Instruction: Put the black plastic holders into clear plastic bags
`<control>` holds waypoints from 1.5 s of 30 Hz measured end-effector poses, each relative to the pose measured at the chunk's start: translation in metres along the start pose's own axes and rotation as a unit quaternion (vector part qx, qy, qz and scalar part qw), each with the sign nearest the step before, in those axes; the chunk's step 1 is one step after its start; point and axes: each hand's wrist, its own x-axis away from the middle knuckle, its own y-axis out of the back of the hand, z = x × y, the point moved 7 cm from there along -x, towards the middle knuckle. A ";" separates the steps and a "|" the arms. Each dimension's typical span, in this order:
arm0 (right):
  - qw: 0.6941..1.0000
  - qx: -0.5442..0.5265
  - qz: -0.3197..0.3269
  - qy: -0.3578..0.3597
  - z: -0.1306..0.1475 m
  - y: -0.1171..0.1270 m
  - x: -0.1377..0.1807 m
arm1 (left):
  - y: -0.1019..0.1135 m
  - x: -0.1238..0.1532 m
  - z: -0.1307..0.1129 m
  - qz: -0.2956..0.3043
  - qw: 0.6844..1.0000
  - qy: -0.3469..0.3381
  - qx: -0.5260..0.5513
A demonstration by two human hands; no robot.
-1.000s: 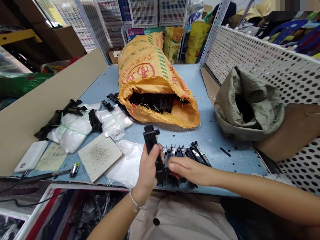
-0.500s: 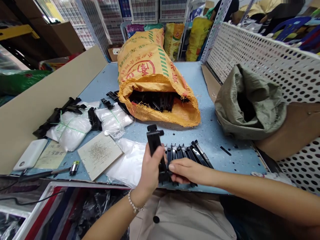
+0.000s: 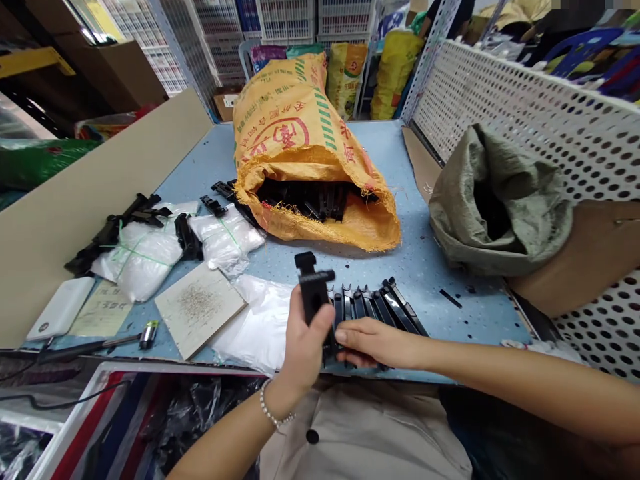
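Note:
My left hand (image 3: pixel 305 347) is closed round a long black plastic part (image 3: pixel 313 287) and holds it upright, its top end sticking up above my fingers. My right hand (image 3: pixel 375 341) lies with fingers together on the near ends of a row of several similar black plastic parts (image 3: pixel 377 307) that lie side by side on the blue table (image 3: pixel 430 267). Its fingertips touch the lower end of the part in my left hand. Behind them lies an open yellow woven sack (image 3: pixel 305 153) full of more black parts.
A grey-green cloth sack (image 3: pixel 495 200) slumps at the right against a white perforated panel (image 3: pixel 525 113). At the left lie white plastic bags (image 3: pixel 145 257) tied with green bands, loose black parts, a square card (image 3: pixel 199 308), a white power bank (image 3: pixel 61 308) and a lighter (image 3: pixel 149 332). A cardboard sheet (image 3: pixel 90 200) lines the left edge.
My left hand has shifted slightly right with the black part, tilting its top a little to the right. My right hand has stayed on the row of parts.

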 end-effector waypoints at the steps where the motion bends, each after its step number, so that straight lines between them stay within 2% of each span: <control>1: 0.997 0.053 -0.025 0.040 0.007 0.008 0.000 | -0.001 -0.003 0.004 0.004 0.999 0.040 0.027; 3: 0.966 0.200 -0.083 0.143 0.025 0.020 0.004 | -0.004 -0.008 0.018 0.006 0.987 0.138 0.087; 5: 0.921 0.305 -0.098 0.221 0.037 0.018 0.007 | -0.008 -0.009 0.030 0.006 0.972 0.203 0.119; 6: 0.913 0.322 -0.094 0.232 0.038 0.014 0.008 | -0.009 -0.009 0.033 0.002 0.970 0.211 0.121; 7: 0.919 0.314 -0.090 0.222 0.037 0.012 0.007 | -0.009 -0.009 0.035 -0.003 0.972 0.202 0.117; 11: 0.992 0.109 -0.037 0.045 0.007 0.003 0.005 | 0.000 -0.009 0.030 -0.009 0.994 0.101 0.031; 13: 0.997 0.065 -0.038 -0.009 -0.012 0.006 0.015 | 0.012 -0.012 0.030 0.007 0.995 0.092 -0.042; 14: 0.992 0.093 -0.077 -0.026 -0.022 0.013 0.023 | 0.020 -0.014 0.031 0.011 0.992 0.100 -0.078; 15: 0.979 0.145 -0.138 -0.047 -0.033 0.024 0.035 | 0.029 -0.016 0.034 0.012 0.988 0.113 -0.107; 17: 0.921 0.255 -0.270 -0.119 -0.060 0.043 0.065 | 0.045 -0.017 0.045 0.010 0.978 0.156 -0.137; 18: 0.894 0.282 -0.307 -0.165 -0.076 0.046 0.080 | 0.050 -0.015 0.054 0.008 0.973 0.184 -0.135; 20: 0.875 0.290 -0.314 -0.227 -0.105 0.037 0.098 | 0.050 -0.009 0.074 -0.005 0.968 0.229 -0.104; 23: 0.853 0.309 -0.316 -0.277 -0.129 0.022 0.103 | 0.034 -0.002 0.101 -0.055 0.972 0.225 -0.031; 26: 0.816 0.336 -0.339 -0.326 -0.138 0.031 0.097 | 0.015 -0.004 0.116 -0.088 0.977 0.191 0.042; 28: 0.809 0.337 -0.344 -0.337 -0.138 0.044 0.095 | 0.010 -0.008 0.118 -0.089 0.976 0.182 0.076; 31: 0.825 0.329 -0.369 -0.274 -0.117 0.058 0.096 | 0.015 -0.007 0.113 -0.036 0.970 0.218 0.097; 33: 0.857 0.320 -0.368 -0.169 -0.086 0.054 0.094 | 0.016 0.007 0.106 0.062 0.954 0.283 0.081; 34: 0.879 0.317 -0.341 -0.103 -0.066 0.046 0.089 | 0.014 0.019 0.102 0.128 0.935 0.326 0.061; 36: 0.920 0.314 -0.232 0.036 -0.028 0.017 0.077 | 0.009 0.050 0.095 0.254 0.876 0.410 0.005; 38: 0.935 0.310 -0.121 0.121 -0.003 -0.011 0.069 | 0.008 0.074 0.087 0.328 0.823 0.460 -0.046; 39: 0.939 0.305 -0.089 0.133 0.003 -0.019 0.066 | 0.010 0.077 0.082 0.335 0.822 0.455 -0.069; 40: 0.945 0.292 -0.076 0.125 0.003 -0.022 0.063 | 0.015 0.072 0.077 0.319 0.844 0.419 -0.099; 42: 0.966 0.230 -0.099 0.069 -0.008 -0.016 0.059 | 0.038 0.047 0.063 0.222 0.917 0.261 -0.203; 43: 0.975 0.175 -0.131 0.031 -0.017 -0.010 0.058 | 0.054 0.034 0.052 0.150 0.935 0.154 -0.281; 44: 0.980 0.102 -0.169 -0.012 -0.027 -0.003 0.057 | 0.071 0.026 0.040 0.074 0.925 0.051 -0.368; 45: 0.977 0.013 -0.207 -0.054 -0.039 0.001 0.056 | 0.085 0.024 0.031 0.008 0.891 -0.035 -0.452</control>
